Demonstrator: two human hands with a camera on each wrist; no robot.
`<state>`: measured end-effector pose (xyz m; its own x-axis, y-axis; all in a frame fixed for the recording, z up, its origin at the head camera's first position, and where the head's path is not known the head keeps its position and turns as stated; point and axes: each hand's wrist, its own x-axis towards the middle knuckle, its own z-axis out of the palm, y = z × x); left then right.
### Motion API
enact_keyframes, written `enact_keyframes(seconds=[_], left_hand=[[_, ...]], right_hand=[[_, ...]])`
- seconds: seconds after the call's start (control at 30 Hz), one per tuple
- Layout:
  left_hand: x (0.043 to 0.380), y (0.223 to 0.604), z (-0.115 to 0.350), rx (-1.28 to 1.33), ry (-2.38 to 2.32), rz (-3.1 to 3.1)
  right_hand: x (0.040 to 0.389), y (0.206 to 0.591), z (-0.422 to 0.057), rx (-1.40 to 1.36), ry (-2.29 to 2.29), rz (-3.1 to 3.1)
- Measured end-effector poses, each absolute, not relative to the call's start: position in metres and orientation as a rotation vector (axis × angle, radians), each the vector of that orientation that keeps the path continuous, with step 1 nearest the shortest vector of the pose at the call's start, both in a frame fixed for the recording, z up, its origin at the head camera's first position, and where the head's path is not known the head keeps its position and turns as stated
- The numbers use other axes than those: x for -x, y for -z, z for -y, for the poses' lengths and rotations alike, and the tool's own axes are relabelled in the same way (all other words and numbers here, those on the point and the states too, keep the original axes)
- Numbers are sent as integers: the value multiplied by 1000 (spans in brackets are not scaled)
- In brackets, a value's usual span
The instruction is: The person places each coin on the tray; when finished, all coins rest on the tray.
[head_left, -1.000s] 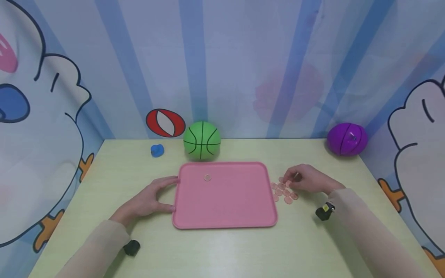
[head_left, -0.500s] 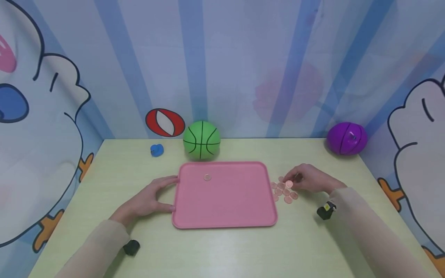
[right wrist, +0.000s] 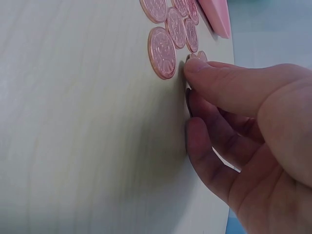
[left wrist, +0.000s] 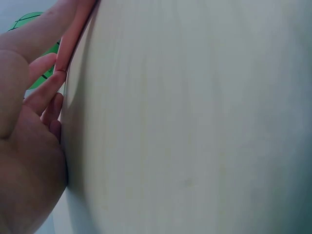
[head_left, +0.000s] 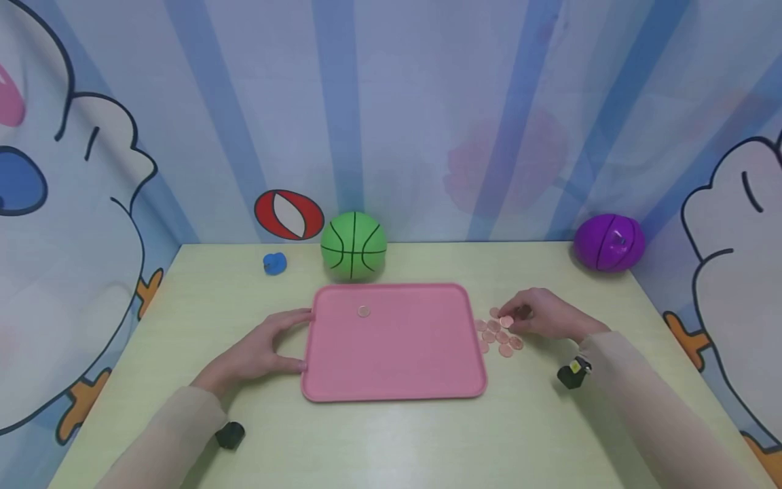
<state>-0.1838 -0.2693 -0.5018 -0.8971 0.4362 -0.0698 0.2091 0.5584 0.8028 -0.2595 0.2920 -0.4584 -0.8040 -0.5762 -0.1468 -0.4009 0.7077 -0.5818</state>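
Observation:
A pink tray lies flat on the table, with a single coin near its far left. My left hand rests its spread thumb and fingers against the tray's left edge; the left wrist view shows that hand low on the table. To the right of the tray lies a cluster of copper-coloured coins, seen closer as embossed discs in the right wrist view. My right hand pinches one coin at the cluster's far right side. Its fingers partly hide that coin.
Behind the tray stands a green ball, close to its far edge. A blue toy duck sits at the back left. At the back right corner is a purple ball. A patterned cloth backdrop encloses the table.
The coin at my right fingertips has tilted, its face catching the light brightly half a second ago and less now. My left hand and the tray have stayed in place.

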Motion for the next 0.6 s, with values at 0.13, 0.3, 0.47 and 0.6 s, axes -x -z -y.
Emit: enact_keyframes(seconds=[0.13, 0.3, 0.47, 0.6], left_hand=[[184, 501, 269, -531, -1258, -2530], [184, 501, 269, -524, -1254, -2530], [183, 500, 269, -519, -1253, -2536], [184, 501, 268, -520, -1255, -2539]], right_hand=[[259, 459, -293, 764, 792, -2595], [259, 462, -294, 772, 813, -2597], [258, 462, -295, 773, 830, -2586], [257, 462, -294, 766, 826, -2599]])
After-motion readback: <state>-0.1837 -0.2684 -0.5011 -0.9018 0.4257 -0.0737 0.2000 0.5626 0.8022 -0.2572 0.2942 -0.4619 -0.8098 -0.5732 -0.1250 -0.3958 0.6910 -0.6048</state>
